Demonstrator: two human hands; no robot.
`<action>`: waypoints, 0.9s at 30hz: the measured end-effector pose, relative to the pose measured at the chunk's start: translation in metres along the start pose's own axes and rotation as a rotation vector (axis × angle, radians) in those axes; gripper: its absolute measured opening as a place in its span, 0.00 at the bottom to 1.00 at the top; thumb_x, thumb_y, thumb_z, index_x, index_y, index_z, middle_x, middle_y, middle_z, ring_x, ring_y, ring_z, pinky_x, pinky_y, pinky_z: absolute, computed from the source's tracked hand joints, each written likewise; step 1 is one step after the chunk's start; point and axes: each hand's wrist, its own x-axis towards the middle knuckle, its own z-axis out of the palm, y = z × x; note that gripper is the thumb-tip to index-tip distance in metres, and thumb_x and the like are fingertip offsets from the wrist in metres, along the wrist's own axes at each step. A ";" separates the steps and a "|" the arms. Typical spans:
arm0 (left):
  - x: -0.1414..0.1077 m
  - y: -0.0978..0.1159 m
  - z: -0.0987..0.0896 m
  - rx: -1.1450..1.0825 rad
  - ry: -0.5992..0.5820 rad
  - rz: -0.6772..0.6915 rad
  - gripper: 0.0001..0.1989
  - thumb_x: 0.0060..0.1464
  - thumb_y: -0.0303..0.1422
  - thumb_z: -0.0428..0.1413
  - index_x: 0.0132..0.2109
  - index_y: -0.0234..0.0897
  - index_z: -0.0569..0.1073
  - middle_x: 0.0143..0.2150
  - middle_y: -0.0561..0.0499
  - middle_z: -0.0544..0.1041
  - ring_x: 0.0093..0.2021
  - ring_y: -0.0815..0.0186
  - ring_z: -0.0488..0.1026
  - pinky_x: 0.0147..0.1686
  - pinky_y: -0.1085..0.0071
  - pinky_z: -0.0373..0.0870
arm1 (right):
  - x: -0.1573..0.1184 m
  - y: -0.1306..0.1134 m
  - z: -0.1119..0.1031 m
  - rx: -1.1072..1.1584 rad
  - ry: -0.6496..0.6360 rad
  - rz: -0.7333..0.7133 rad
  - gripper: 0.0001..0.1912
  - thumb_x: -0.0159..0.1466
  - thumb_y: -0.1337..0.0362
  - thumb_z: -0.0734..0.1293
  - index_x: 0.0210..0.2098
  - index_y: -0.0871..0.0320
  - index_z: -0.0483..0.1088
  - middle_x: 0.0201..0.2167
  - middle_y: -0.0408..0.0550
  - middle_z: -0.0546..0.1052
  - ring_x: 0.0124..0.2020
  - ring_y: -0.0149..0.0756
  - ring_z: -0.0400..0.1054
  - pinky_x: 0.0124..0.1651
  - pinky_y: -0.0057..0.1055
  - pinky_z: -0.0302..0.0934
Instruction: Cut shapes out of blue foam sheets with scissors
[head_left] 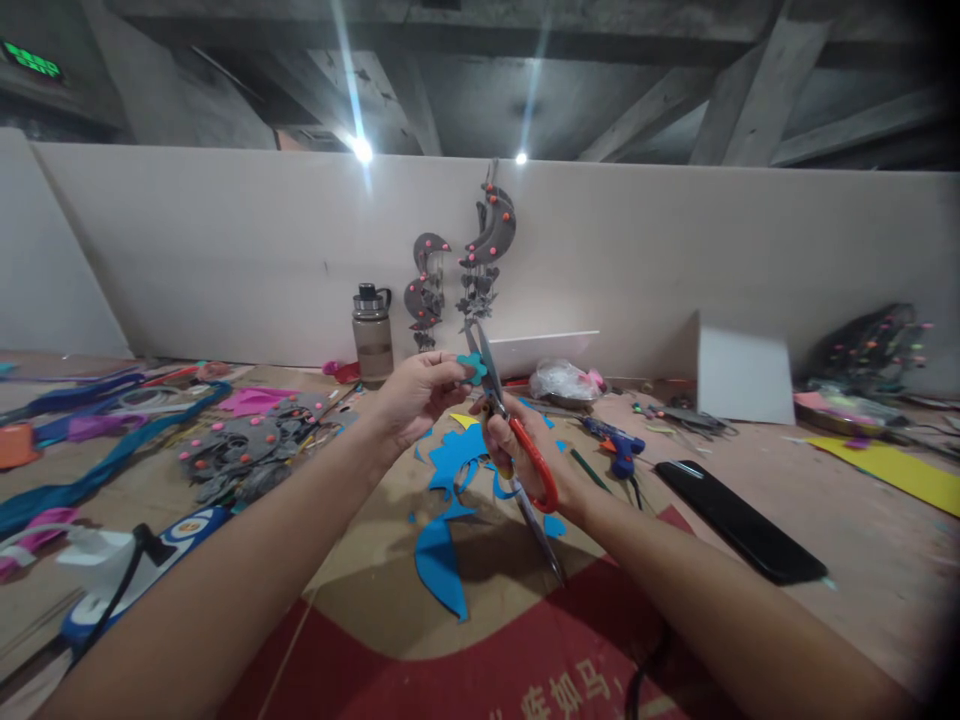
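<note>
My left hand pinches a small teal flower-shaped cutout between thumb and fingers. Red-handled scissors sit in my right hand, their blades parted and pointing up, right beside the cutout's edge. Below both hands, blue felt-like scraps lie scattered on the cardboard, with a larger curved blue piece nearer to me. A second slim metal tool rests under my right hand; its kind is partly hidden.
A bottle stands by the white partition, near hanging grey moon ornaments. On the right lie a blue glue gun, a black phone and yellow sheet. Grey pieces and a power strip occupy the left.
</note>
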 end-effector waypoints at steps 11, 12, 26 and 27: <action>0.001 -0.002 -0.002 -0.004 0.012 -0.017 0.12 0.34 0.21 0.65 0.22 0.33 0.68 0.22 0.56 0.70 0.23 0.76 0.69 0.25 0.81 0.68 | 0.001 0.002 0.000 -0.023 0.012 0.051 0.20 0.67 0.45 0.63 0.44 0.56 0.66 0.22 0.36 0.55 0.19 0.24 0.50 0.21 0.24 0.46; 0.001 -0.002 -0.002 -0.003 0.012 -0.018 0.12 0.34 0.21 0.65 0.22 0.33 0.68 0.22 0.56 0.70 0.23 0.76 0.69 0.25 0.81 0.68 | 0.001 0.001 0.000 -0.024 0.012 0.054 0.20 0.67 0.45 0.63 0.44 0.56 0.66 0.21 0.35 0.55 0.19 0.25 0.49 0.21 0.24 0.46; 0.002 -0.001 -0.003 0.033 0.020 -0.023 0.13 0.35 0.23 0.66 0.21 0.33 0.67 0.20 0.57 0.67 0.22 0.77 0.65 0.28 0.80 0.70 | 0.000 -0.008 0.003 -0.012 0.025 0.073 0.24 0.63 0.42 0.65 0.43 0.57 0.68 0.20 0.35 0.53 0.18 0.25 0.47 0.20 0.24 0.44; 0.002 -0.001 -0.004 0.036 0.019 -0.022 0.13 0.35 0.23 0.66 0.21 0.33 0.68 0.20 0.57 0.67 0.22 0.77 0.65 0.28 0.80 0.70 | 0.000 -0.008 0.003 -0.011 0.030 0.079 0.24 0.63 0.42 0.65 0.43 0.57 0.68 0.19 0.35 0.53 0.18 0.25 0.47 0.20 0.24 0.44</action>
